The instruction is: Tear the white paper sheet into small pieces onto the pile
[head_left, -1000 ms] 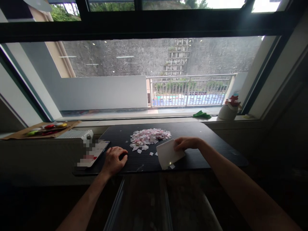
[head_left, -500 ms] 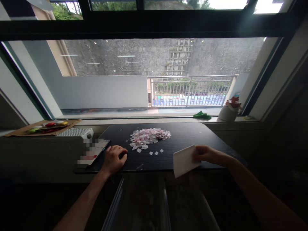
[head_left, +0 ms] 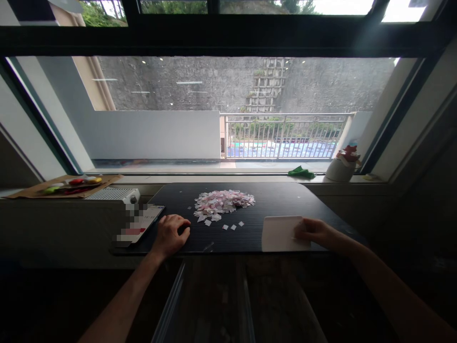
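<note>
My right hand [head_left: 307, 230] grips the right side of a white rectangular card [head_left: 280, 233] near the front edge of the dark table [head_left: 257, 195]. Whether the card touches the tabletop, I cannot tell. Resting at the table's front left, my left hand [head_left: 173, 232] has curled fingers with a gap between thumb and forefinger, and nothing in it. Beyond and between the hands lies a heap of small white and pinkish paper pieces [head_left: 221, 204]. Several loose squares [head_left: 233, 227] are spread in front of the heap.
A tablet-like screen [head_left: 143, 226], partly blurred out, lies left of my left hand. Behind it are a white box with a knob [head_left: 117, 194] and a brown board [head_left: 64, 186] with colourful items. On the windowsill sit a green cloth [head_left: 301, 172] and a white pot-shaped ornament [head_left: 341, 167].
The card in my right hand has shifted to the right and turned from tilted to nearly square with the table edge. My left hand keeps its place.
</note>
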Action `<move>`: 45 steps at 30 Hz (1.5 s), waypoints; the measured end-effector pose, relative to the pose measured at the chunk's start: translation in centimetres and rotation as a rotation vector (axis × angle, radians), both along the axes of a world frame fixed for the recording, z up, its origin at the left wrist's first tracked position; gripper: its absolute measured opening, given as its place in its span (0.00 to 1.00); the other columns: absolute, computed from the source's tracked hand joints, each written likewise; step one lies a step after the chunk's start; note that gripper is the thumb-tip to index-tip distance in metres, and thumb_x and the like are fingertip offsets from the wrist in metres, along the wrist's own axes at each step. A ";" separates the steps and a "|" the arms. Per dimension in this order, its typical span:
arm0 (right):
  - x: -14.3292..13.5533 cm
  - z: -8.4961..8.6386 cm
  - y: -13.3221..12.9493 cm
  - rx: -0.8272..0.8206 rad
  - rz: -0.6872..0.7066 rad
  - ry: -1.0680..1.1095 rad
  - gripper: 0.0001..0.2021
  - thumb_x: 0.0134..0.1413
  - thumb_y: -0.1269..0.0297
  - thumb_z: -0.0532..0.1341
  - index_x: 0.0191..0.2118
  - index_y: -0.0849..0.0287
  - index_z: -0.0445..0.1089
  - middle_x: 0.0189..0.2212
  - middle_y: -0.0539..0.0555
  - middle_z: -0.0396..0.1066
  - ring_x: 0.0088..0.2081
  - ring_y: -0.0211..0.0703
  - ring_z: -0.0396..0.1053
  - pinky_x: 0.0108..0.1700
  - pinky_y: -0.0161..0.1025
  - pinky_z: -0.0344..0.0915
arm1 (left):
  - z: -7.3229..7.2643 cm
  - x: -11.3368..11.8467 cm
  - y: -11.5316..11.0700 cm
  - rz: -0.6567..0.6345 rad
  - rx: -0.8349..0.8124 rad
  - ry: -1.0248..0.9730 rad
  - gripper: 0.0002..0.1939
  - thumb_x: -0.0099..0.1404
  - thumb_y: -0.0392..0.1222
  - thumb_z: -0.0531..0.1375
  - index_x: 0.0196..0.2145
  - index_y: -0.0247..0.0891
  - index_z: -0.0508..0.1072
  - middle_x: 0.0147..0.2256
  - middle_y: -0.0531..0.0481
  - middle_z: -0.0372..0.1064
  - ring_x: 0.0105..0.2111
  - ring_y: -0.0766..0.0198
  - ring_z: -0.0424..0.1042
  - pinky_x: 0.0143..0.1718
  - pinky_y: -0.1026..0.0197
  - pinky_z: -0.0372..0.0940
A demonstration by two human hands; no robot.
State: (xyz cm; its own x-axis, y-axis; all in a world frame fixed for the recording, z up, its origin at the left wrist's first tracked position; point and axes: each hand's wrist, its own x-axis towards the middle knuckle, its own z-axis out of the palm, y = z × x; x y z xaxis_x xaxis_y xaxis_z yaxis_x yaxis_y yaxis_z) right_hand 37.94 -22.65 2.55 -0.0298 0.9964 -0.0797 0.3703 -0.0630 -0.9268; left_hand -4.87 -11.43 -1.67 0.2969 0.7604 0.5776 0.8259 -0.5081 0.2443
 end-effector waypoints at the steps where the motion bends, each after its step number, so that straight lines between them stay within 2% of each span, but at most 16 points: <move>1: 0.3 0.0 -0.3 0.016 -0.014 -0.010 0.22 0.30 0.47 0.70 0.28 0.60 0.71 0.26 0.52 0.73 0.30 0.44 0.70 0.36 0.42 0.66 | 0.0 0.0 0.0 0.004 -0.001 -0.002 0.09 0.55 0.44 0.55 0.29 0.43 0.74 0.32 0.49 0.73 0.40 0.54 0.69 0.50 0.47 0.55; 4: 0.5 -0.2 0.1 0.101 -0.095 -0.009 0.25 0.27 0.43 0.70 0.28 0.60 0.71 0.26 0.54 0.74 0.29 0.45 0.71 0.34 0.43 0.67 | 0.1 0.1 -0.2 0.013 0.000 -0.001 0.08 0.54 0.43 0.55 0.28 0.43 0.74 0.32 0.49 0.73 0.41 0.54 0.68 0.50 0.47 0.55; 7: -1.2 -0.1 2.5 0.212 -0.180 0.056 0.26 0.26 0.42 0.70 0.29 0.59 0.71 0.27 0.56 0.75 0.31 0.48 0.72 0.36 0.46 0.68 | 0.3 0.1 -0.4 0.025 0.004 0.004 0.08 0.55 0.42 0.55 0.29 0.42 0.74 0.33 0.48 0.73 0.42 0.54 0.68 0.51 0.47 0.55; 10: -4.4 0.1 5.6 0.236 -0.140 0.094 0.25 0.27 0.43 0.70 0.29 0.58 0.71 0.29 0.56 0.76 0.34 0.50 0.73 0.41 0.49 0.69 | 0.3 0.2 -0.4 0.046 0.018 0.003 0.09 0.55 0.42 0.55 0.30 0.41 0.74 0.34 0.47 0.72 0.44 0.53 0.67 0.53 0.46 0.54; 14: -7.6 0.0 8.7 0.244 -0.080 0.118 0.24 0.23 0.45 0.71 0.26 0.58 0.71 0.27 0.53 0.76 0.34 0.48 0.73 0.44 0.50 0.68 | 0.1 0.3 -0.4 0.053 0.028 -0.001 0.09 0.55 0.41 0.55 0.30 0.41 0.74 0.35 0.47 0.72 0.45 0.53 0.66 0.53 0.45 0.53; 17: -7.5 -0.5 8.9 0.204 -0.040 0.090 0.22 0.22 0.47 0.71 0.23 0.59 0.70 0.25 0.51 0.75 0.32 0.46 0.72 0.44 0.48 0.68 | 0.1 0.3 -0.4 0.052 0.025 -0.013 0.08 0.55 0.41 0.55 0.30 0.42 0.74 0.35 0.48 0.72 0.45 0.53 0.66 0.54 0.45 0.52; 20: -5.8 -0.6 7.7 0.131 0.036 0.041 0.20 0.27 0.49 0.71 0.25 0.60 0.73 0.26 0.52 0.76 0.32 0.46 0.73 0.44 0.48 0.68 | 0.1 0.4 -0.5 0.041 0.020 -0.017 0.08 0.55 0.40 0.55 0.30 0.42 0.74 0.34 0.49 0.72 0.45 0.53 0.66 0.54 0.44 0.52; 23: -4.9 -0.2 6.7 0.126 0.046 0.031 0.19 0.29 0.49 0.70 0.25 0.60 0.73 0.27 0.54 0.77 0.33 0.47 0.73 0.45 0.48 0.68 | 0.3 0.5 -0.6 0.037 0.016 -0.012 0.07 0.55 0.41 0.55 0.30 0.42 0.74 0.34 0.49 0.73 0.45 0.53 0.66 0.54 0.45 0.52; 25: -5.8 -0.2 7.1 0.155 0.046 0.084 0.19 0.30 0.49 0.70 0.27 0.60 0.74 0.29 0.54 0.77 0.35 0.48 0.74 0.46 0.49 0.68 | 0.4 0.5 -0.7 0.042 0.010 -0.006 0.07 0.55 0.41 0.55 0.30 0.42 0.73 0.34 0.48 0.73 0.45 0.53 0.66 0.54 0.45 0.52; 28: -8.8 -0.5 8.9 0.179 0.073 0.178 0.22 0.27 0.48 0.71 0.29 0.60 0.74 0.30 0.54 0.78 0.37 0.49 0.74 0.49 0.52 0.67 | 0.3 0.4 -0.6 0.045 0.005 0.005 0.08 0.55 0.41 0.55 0.29 0.42 0.73 0.33 0.49 0.73 0.45 0.53 0.67 0.54 0.45 0.52; 31: -10.8 -0.9 10.4 0.199 0.081 0.230 0.24 0.23 0.47 0.72 0.28 0.60 0.73 0.28 0.53 0.77 0.36 0.48 0.74 0.49 0.52 0.67 | 0.2 0.3 -0.5 0.041 0.010 0.011 0.08 0.55 0.41 0.55 0.30 0.42 0.74 0.33 0.49 0.73 0.45 0.53 0.67 0.53 0.45 0.52; 33: -10.4 -0.9 10.1 0.189 0.111 0.196 0.24 0.23 0.46 0.71 0.27 0.61 0.73 0.27 0.52 0.77 0.35 0.47 0.74 0.49 0.51 0.67 | 0.1 0.3 -0.4 0.042 0.017 0.004 0.08 0.55 0.42 0.54 0.30 0.42 0.74 0.33 0.49 0.73 0.45 0.53 0.67 0.53 0.45 0.52; 36: -7.3 -0.4 8.0 0.147 0.139 0.061 0.23 0.26 0.46 0.70 0.26 0.61 0.73 0.25 0.50 0.76 0.33 0.45 0.73 0.47 0.48 0.67 | 0.0 0.3 -0.4 0.038 0.017 -0.004 0.09 0.56 0.42 0.54 0.30 0.42 0.74 0.33 0.49 0.73 0.46 0.53 0.67 0.54 0.45 0.51; 40: -3.3 0.7 5.3 0.125 0.052 0.000 0.21 0.28 0.47 0.70 0.27 0.60 0.74 0.27 0.53 0.77 0.34 0.47 0.73 0.46 0.47 0.67 | 0.1 0.3 -0.4 0.028 0.014 0.001 0.08 0.55 0.42 0.55 0.30 0.42 0.74 0.33 0.48 0.73 0.45 0.53 0.67 0.54 0.45 0.51; 43: -3.2 0.7 5.3 0.177 -0.064 0.075 0.21 0.26 0.47 0.71 0.25 0.59 0.73 0.28 0.55 0.77 0.36 0.50 0.74 0.47 0.49 0.67 | 0.0 0.3 -0.4 0.035 0.029 0.005 0.08 0.55 0.42 0.55 0.29 0.42 0.74 0.33 0.49 0.73 0.44 0.54 0.67 0.53 0.46 0.52; 45: -4.0 0.3 5.8 0.173 -0.089 0.129 0.23 0.24 0.46 0.71 0.26 0.59 0.72 0.28 0.55 0.77 0.35 0.50 0.74 0.45 0.50 0.67 | 0.0 0.2 -0.3 0.037 0.035 0.008 0.08 0.55 0.42 0.55 0.29 0.43 0.74 0.33 0.49 0.73 0.43 0.54 0.67 0.53 0.47 0.53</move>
State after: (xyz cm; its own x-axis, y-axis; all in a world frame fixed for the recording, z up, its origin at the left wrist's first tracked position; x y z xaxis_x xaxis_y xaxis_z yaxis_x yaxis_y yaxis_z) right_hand 33.97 -16.89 2.81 0.0602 0.9940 0.0910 0.2477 0.0734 -0.9660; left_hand -4.65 -11.77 -1.70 0.2740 0.7505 0.6014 0.8462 -0.4853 0.2201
